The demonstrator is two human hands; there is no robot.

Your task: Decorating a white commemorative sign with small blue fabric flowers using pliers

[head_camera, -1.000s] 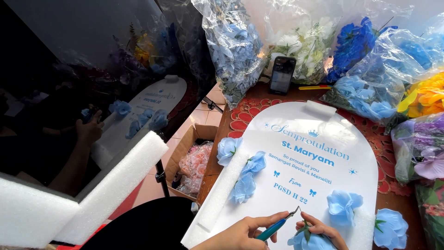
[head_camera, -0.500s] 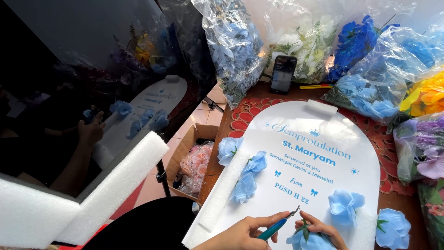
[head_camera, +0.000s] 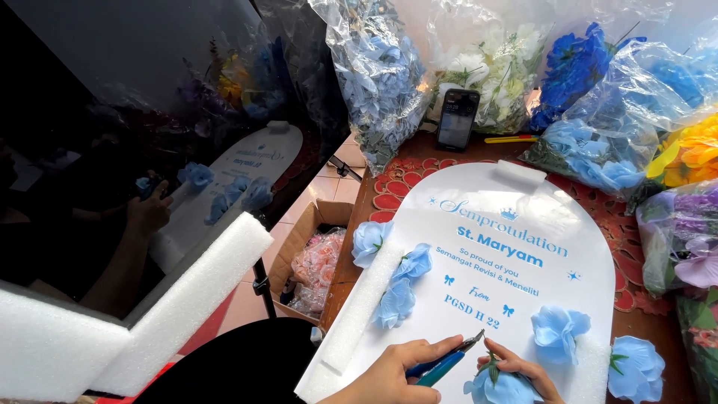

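Note:
My left hand [head_camera: 396, 372] grips blue-handled pliers [head_camera: 447, 361], their tip pointing at the green stem of a light blue fabric flower [head_camera: 497, 387]. My right hand [head_camera: 522, 369] holds that flower at the lower edge of a white arched board [head_camera: 516, 247] with blue lettering. Two light blue flowers [head_camera: 402, 284] lie on the board's left side. Another flower [head_camera: 558, 331] sits just right of my right hand, and one more [head_camera: 636, 367] lies at the board's lower right corner.
Clear bags of blue flowers [head_camera: 380, 71], white flowers [head_camera: 486, 67] and yellow flowers [head_camera: 692, 153] line the back of the table. A phone [head_camera: 457, 118] leans there. A dark glass panel [head_camera: 134, 150] edged with white foam [head_camera: 179, 307] stands left. A cardboard box [head_camera: 314, 258] sits on the floor.
The view has shifted very slightly. Both hands stay at the board's lower edge with the pliers and the flower.

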